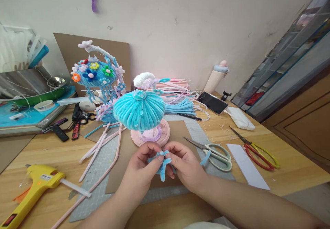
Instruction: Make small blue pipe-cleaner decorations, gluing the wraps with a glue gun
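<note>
My left hand (140, 165) and my right hand (184, 162) meet at the table's near middle, both pinched on a small blue pipe-cleaner flower (162, 162) whose fuzzy ends stick out between the fingers. Just behind them stands a turquoise pipe-cleaner dome (139, 109) on a round pink base (151, 134), topped by a white and lilac curl (144, 79). Further back left is a second blue ornament (96, 76) covered with small coloured flowers.
A yellow glue gun (33, 187) lies front left. Loose pink pipe cleaners (99, 146) cross a grey cutting mat (103, 163). Green-handled scissors (215, 153) and red-yellow scissors (259, 151) lie right, beside a white card strip (247, 167). A phone (212, 102), a bottle (218, 76) and pipe-cleaner bundles (177, 95) sit behind.
</note>
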`<state>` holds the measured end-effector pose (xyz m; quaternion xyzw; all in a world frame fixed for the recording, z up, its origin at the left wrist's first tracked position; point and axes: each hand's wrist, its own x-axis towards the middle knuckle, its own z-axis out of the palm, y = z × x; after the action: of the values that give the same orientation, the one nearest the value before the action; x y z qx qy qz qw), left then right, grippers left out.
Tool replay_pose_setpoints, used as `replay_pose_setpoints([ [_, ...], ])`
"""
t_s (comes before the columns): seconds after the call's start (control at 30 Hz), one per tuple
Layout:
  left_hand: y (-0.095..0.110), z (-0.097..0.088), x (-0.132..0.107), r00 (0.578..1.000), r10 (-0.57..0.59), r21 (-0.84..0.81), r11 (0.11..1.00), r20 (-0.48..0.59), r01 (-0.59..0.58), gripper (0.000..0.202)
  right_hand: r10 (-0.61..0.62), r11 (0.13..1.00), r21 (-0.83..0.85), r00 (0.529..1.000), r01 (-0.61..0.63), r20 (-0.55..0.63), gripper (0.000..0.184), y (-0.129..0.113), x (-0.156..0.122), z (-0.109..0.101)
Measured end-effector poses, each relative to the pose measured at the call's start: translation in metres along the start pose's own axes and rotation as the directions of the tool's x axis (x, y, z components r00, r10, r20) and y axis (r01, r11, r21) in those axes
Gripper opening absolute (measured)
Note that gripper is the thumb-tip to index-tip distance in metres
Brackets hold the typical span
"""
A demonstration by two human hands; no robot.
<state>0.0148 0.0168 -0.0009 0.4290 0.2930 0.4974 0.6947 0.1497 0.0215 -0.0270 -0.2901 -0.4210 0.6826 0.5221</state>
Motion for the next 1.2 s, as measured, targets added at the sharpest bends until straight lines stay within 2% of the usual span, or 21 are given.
replay_pose_setpoints([
  [0.17,0.000,0.000,-0.003,0.999,0.034,0.111,0.993,-0.015,-0.032,0.004,0.077,0.997,0.007,0.996,-0.077,-0.032,0.022,-0.005,0.000,-0.001],
  [0.27,0.000,-0.001,-0.004,0.986,0.163,0.340,0.930,-0.047,-0.137,0.005,0.117,0.993,-0.015,0.991,-0.118,-0.058,0.023,-0.007,0.001,-0.001],
  [0.33,0.000,-0.004,-0.004,0.947,0.322,0.553,0.790,-0.007,-0.265,0.011,0.146,0.988,-0.031,0.987,-0.148,-0.064,0.022,-0.008,0.002,-0.001],
  [0.4,-0.001,-0.007,-0.004,0.888,0.450,0.700,0.604,0.095,-0.381,0.015,0.178,0.982,-0.045,0.981,-0.182,-0.070,0.021,-0.010,0.004,-0.001],
  [0.43,-0.001,-0.008,-0.004,0.865,0.480,0.739,0.531,0.142,-0.416,0.017,0.192,0.979,-0.053,0.979,-0.196,-0.072,0.022,-0.011,0.004,-0.001],
  [0.5,-0.001,-0.010,-0.004,0.846,0.502,0.776,0.457,0.180,-0.436,0.018,0.218,0.973,-0.069,0.974,-0.222,-0.061,0.022,-0.013,0.005,-0.002],
  [0.63,0.000,-0.010,-0.003,0.853,0.497,0.810,0.428,0.159,-0.401,0.017,0.238,0.966,-0.104,0.971,-0.237,0.004,0.027,-0.019,0.005,-0.004],
  [0.8,0.000,-0.010,-0.004,0.882,0.448,0.840,0.414,0.148,-0.351,0.016,0.253,0.944,-0.215,0.967,-0.252,-0.021,0.028,-0.024,0.005,0.000],
  [0.87,-0.001,-0.009,-0.004,0.893,0.440,0.844,0.441,0.095,-0.307,0.015,0.268,0.939,-0.214,0.963,-0.268,-0.030,0.027,-0.026,0.005,0.001],
  [0.93,-0.002,-0.008,-0.005,0.908,0.418,0.827,0.504,0.016,-0.247,0.013,0.267,0.933,-0.236,0.962,-0.271,-0.050,0.025,-0.028,0.006,0.001],
  [1.0,-0.002,-0.008,-0.005,0.923,0.385,0.803,0.555,-0.017,-0.217,0.014,0.246,0.922,-0.294,0.967,-0.253,-0.061,0.021,-0.031,0.007,-0.001],
  [1.13,0.001,-0.009,-0.002,0.939,0.312,0.798,0.523,0.148,-0.300,0.029,0.220,0.888,-0.414,0.975,-0.198,0.005,0.014,-0.037,0.011,-0.008],
  [1.2,0.001,-0.009,0.000,0.949,0.260,0.811,0.507,0.181,-0.294,0.032,0.254,0.870,-0.444,0.967,-0.214,0.032,0.014,-0.038,0.013,-0.012],
])
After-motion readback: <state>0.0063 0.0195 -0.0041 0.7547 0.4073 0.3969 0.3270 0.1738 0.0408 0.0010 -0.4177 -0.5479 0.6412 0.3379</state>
